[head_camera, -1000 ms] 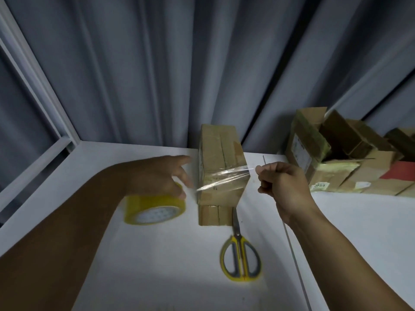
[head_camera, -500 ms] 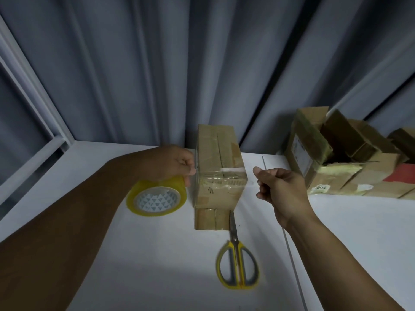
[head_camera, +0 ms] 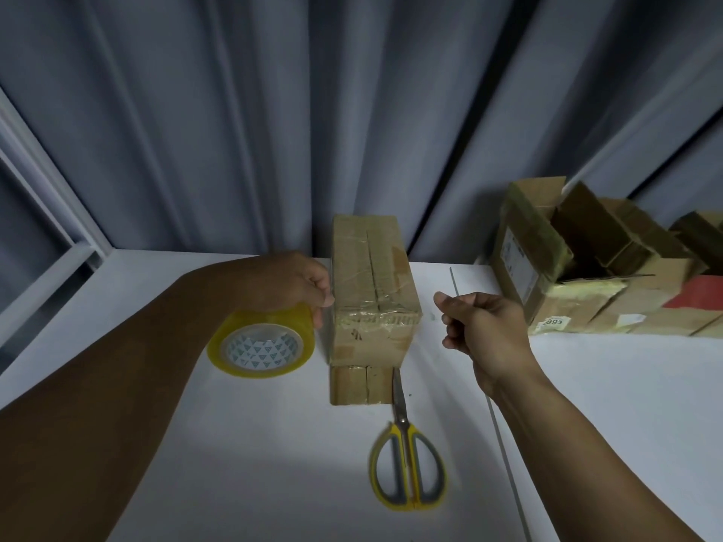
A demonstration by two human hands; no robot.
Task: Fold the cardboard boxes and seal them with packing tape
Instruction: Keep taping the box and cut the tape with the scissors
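A closed brown cardboard box (head_camera: 371,291) stands at the middle of the white table (head_camera: 274,463), on top of a smaller cardboard piece (head_camera: 358,385). Clear tape lies across its near top edge. My left hand (head_camera: 291,285) grips a yellow roll of packing tape (head_camera: 262,342) held against the box's left side. My right hand (head_camera: 479,322) hovers just right of the box with its fingers curled, and nothing is visible in it.
Yellow-and-grey scissors (head_camera: 407,475) lie on the table in front of the box, blades pointing at it. Several open and flattened cardboard boxes (head_camera: 587,267) are piled at the back right. Grey curtains hang behind the table; a window frame is at the left.
The strip of tape stretched over the box has been laid down on it. My right hand let go of the tape end and moved away to the right. The roll came closer to the box's left side.
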